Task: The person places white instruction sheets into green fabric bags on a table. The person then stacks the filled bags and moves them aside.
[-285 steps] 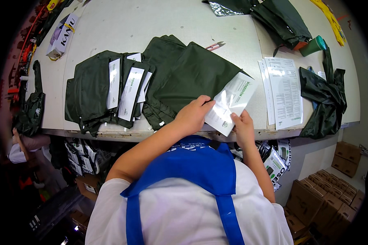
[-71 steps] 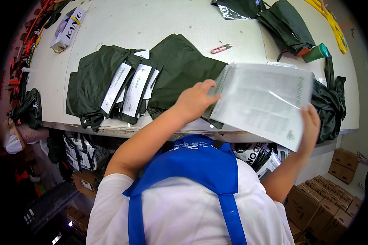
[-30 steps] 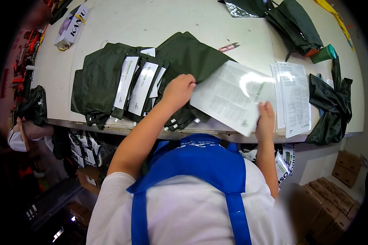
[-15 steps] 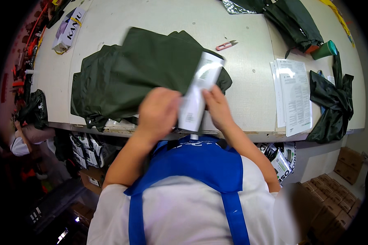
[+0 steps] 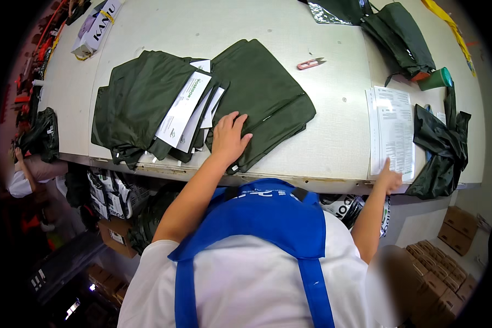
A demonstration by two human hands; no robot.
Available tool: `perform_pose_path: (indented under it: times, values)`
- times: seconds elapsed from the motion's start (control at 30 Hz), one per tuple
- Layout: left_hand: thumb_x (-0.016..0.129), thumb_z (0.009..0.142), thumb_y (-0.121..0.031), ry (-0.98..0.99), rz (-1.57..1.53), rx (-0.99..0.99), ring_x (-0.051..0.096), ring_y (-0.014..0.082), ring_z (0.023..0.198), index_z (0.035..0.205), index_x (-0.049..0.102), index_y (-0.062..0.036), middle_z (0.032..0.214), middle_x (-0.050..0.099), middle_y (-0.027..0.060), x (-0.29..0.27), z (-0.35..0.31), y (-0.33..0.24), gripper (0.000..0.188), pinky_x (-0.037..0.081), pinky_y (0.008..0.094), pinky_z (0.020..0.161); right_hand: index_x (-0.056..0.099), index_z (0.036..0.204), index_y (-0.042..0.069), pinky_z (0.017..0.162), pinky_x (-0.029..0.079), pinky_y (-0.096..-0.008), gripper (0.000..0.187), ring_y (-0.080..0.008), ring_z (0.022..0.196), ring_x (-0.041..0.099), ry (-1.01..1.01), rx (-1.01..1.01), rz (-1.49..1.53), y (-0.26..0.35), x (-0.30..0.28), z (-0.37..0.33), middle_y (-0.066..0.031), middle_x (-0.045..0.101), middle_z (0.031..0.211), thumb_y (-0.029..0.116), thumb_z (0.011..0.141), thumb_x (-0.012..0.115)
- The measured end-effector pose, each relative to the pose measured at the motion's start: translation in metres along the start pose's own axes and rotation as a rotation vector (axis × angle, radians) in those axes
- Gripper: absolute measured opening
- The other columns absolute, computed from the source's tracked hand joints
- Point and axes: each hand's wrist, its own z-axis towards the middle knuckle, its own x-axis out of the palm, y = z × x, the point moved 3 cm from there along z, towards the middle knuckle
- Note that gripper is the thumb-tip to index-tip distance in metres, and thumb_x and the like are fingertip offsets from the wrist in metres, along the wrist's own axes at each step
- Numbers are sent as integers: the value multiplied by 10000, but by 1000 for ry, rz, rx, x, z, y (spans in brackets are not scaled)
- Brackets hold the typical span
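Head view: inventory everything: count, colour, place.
table: one, pale, centre
fabric piles: two, green, table left
slips: several, white, left pile
snips: one, pink, table middle
sheets: several, white, table right
bundles: several, dark green, table sides
cylinder: one, green, upper right
strip: one, yellow, upper right
box: one, white, upper left
packages: several, black/white, below table
cartons: many, brown, floor
coworker: one, white sleeve, left
clutter: uncountable, red, left
apron: one, blue, worn
shirt: one, white, worn
left hand: one, bare, right pile
right hand: one, bare, at sheets
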Motion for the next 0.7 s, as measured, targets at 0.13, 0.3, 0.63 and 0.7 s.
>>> perform_pose_path:
  times: [0.13,0.3,0.63,0.7]
  values:
    - [688,789,-208,-71,19,28,482,311,1118,1152,582,-111,1173,537,81,14,7,-3,390,378,437,944,456,1202,-136,958,408,-472,900,-385,1161,465,175,4,-25,-80,44,71,-257,436,1316,496,661,798]
    - [679,780,-147,-49,-56,76,550,299,946,994,627,-72,977,592,86,15,21,9,233,449,403,810,469,1167,-155,856,492,-408,855,-378,1043,561,180,141,92,-74,40,72,-301,515,1213,413,641,833]
    - [651,811,-148,-25,-72,86,581,327,860,965,617,-60,903,599,119,15,34,10,181,483,404,759,678,849,-25,715,503,-369,350,-243,750,640,133,184,440,-160,54,118,-128,695,852,300,747,760]
    - [641,817,-140,17,-76,47,593,334,823,963,613,-53,885,604,131,17,36,15,172,490,408,737,670,849,0,624,486,-330,295,-207,694,626,90,5,339,-151,36,115,-89,690,818,288,797,714]
